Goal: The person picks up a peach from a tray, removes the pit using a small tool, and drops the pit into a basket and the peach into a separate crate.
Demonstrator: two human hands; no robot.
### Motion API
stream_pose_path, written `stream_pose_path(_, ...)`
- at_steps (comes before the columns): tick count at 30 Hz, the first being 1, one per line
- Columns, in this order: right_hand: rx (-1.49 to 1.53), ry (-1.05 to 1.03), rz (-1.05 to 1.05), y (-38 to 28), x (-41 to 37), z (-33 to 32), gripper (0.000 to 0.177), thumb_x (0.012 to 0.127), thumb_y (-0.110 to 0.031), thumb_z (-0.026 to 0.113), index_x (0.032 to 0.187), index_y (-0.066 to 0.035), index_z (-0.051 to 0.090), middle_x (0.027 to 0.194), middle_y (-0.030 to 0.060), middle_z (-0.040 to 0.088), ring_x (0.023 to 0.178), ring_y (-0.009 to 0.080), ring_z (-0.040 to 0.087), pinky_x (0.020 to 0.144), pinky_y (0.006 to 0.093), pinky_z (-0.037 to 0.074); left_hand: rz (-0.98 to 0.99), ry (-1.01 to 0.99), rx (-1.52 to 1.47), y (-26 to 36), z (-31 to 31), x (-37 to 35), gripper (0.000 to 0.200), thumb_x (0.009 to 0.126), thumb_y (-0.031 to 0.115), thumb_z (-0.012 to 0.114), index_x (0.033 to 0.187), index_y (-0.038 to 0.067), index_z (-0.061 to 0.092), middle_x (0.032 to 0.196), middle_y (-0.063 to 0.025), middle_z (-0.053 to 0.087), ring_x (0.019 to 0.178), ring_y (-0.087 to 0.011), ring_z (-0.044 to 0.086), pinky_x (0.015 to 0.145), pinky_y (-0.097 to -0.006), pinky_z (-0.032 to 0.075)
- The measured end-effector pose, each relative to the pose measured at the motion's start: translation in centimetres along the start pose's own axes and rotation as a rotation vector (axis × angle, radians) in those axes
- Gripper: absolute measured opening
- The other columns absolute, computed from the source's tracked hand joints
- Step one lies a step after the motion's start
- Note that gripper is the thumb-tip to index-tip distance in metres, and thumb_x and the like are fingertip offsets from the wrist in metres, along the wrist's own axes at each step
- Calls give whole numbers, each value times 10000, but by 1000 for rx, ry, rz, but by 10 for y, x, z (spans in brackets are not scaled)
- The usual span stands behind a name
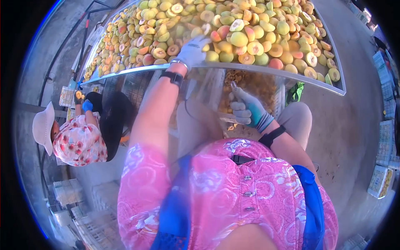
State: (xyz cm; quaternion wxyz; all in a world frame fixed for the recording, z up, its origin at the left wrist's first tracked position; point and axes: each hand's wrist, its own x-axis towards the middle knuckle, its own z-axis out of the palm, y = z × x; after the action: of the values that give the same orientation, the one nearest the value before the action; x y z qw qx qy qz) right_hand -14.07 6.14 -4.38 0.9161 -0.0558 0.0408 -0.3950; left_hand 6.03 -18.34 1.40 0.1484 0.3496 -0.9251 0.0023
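My left hand [192,51], in a white glove, reaches over the near rim of a metal-edged table [291,77] onto a heap of yellow-green and reddish peaches [239,39]. Its fingers are stretched out among the fruit and slightly blurred; nothing shows gripped in them. Many peaches are cut in half, several with the pit showing. Below the rim, my right hand [246,109], in a grey and teal glove, is closed around a small hand tool [233,86] with a shiny metal tip. The tool's handle is hidden in the fist. Under that hand, a crate [281,100] holds brownish-orange pieces.
To the left, a co-worker [79,137] in a light hat sits at the same table, one hand in a blue glove, with orange fruit at the hands. White crates [380,181] are stacked along the right, and more crates [68,191] stand at lower left. My knees flank the crate.
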Motion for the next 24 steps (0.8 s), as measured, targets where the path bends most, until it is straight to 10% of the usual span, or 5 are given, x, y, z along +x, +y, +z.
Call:
stream_pose_path(10, -256, 399, 43, 9, 1, 27, 344, 1021, -447, 401, 1030, -139, 552, 638, -57, 413, 391, 52, 341, 303, 220, 275, -131, 144, -117, -5, -3, -35, 525, 758, 176, 666, 1253, 98, 509, 1222, -143, 511, 1175, -354, 499, 1021, -408, 407)
stream_pose_path(15, -322, 567, 36, 15, 3, 25, 333, 1011, -460, 425, 1033, -152, 548, 637, -67, 405, 394, 43, 332, 306, 211, 257, -202, -227, -270, 0, -40, -40, 519, 760, 162, 653, 1261, 163, 518, 1290, -154, 465, 1222, -346, 470, 1015, -406, 419)
stream_pose_path(17, -442, 593, 16, 13, 0, 6, 516, 890, -579, 566, 1151, -135, 595, 937, 45, 593, 721, 156, 604, 584, 268, 499, -106, -218, -205, -13, -37, -45, 501, 766, 165, 651, 1250, 141, 523, 1285, -143, 469, 1205, -344, 484, 1004, -400, 426)
stream_pose_path(22, -465, 481, 17, 9, -3, -9, 502, 890, -568, 575, 1122, -122, 594, 939, 55, 587, 754, 166, 601, 653, 307, 541, -1, -133, -136, -17, -29, -60, 466, 795, 141, 618, 1248, 95, 519, 1253, -145, 509, 1184, -334, 509, 1015, -381, 417)
stream_pose_path(24, -473, 526, 13, 13, -3, 8, 496, 892, -564, 576, 1110, -119, 595, 936, 57, 586, 762, 164, 598, 658, 312, 545, -251, -5, -389, -6, -25, -71, 441, 808, 93, 590, 1242, 69, 520, 1189, -152, 566, 1144, -308, 553, 996, -382, 458)
